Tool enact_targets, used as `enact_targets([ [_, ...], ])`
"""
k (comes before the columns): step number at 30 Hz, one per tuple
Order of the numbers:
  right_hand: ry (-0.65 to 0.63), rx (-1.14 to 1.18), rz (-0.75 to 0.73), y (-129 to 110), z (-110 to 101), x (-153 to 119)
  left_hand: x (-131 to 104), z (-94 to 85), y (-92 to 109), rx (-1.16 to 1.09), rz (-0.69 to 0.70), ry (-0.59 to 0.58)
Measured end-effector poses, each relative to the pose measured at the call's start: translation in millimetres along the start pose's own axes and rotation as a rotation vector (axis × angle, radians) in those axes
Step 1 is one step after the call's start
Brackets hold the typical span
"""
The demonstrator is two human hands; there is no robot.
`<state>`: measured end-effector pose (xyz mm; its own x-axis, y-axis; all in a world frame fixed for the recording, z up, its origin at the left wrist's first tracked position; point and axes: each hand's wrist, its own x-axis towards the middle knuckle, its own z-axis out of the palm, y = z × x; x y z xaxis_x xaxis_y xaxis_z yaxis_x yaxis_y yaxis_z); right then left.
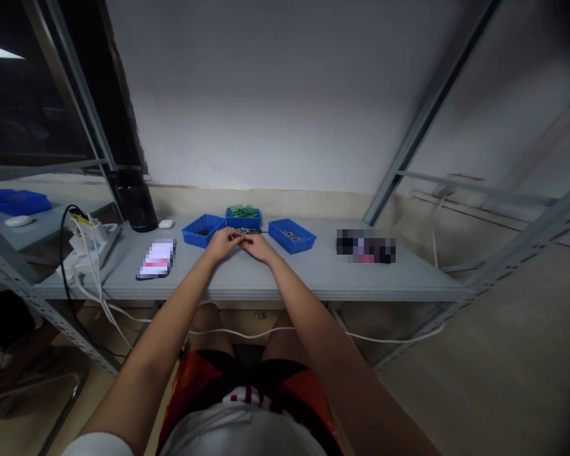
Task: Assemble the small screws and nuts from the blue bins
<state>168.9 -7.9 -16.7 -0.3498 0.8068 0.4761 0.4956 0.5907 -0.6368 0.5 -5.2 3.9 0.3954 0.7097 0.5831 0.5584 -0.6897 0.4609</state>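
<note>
My left hand and my right hand meet over the middle of the grey shelf. Their fingers are bent together around something too small to make out. Just beyond the fingertips lies a row of small metal pieces. A blue tray with dark small parts is beside my left hand. Behind the hands stands a blue tray holding green pieces. To the right of my right hand, a tilted blue tray contains small shiny metal parts.
On the left are a phone, a white case, a black bottle and a power strip with cables. A blurred dark object lies at the right. Metal uprights flank the shelf, and a white cable hangs below its front edge.
</note>
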Motion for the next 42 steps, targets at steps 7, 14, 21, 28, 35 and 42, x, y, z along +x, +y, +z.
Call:
enact_targets([
  [7, 0.005, 0.060, -0.012, 2, 2, 1, 0, 1.9, -3, -0.009, 0.007, 0.012],
  [14, 0.105, 0.134, 0.035, -4, -3, 3, 1, 1.9, -5, 0.036, -0.070, 0.091],
  [21, 0.243, 0.225, 0.143, -7, -5, 7, 0, 1.4, -4, 0.047, -0.076, 0.071],
  [28, 0.238, 0.236, 0.056, -2, -1, 8, -2, 2.8, -4, 0.036, -0.080, -0.095],
  [35, 0.255, 0.203, 0.080, -4, -3, 6, -1, 2.9, -9, 0.047, -0.082, -0.058],
  [42, 0.145, 0.194, 0.069, 2, -1, 6, 2, 3.4, -13, 0.019, -0.044, 0.094],
])
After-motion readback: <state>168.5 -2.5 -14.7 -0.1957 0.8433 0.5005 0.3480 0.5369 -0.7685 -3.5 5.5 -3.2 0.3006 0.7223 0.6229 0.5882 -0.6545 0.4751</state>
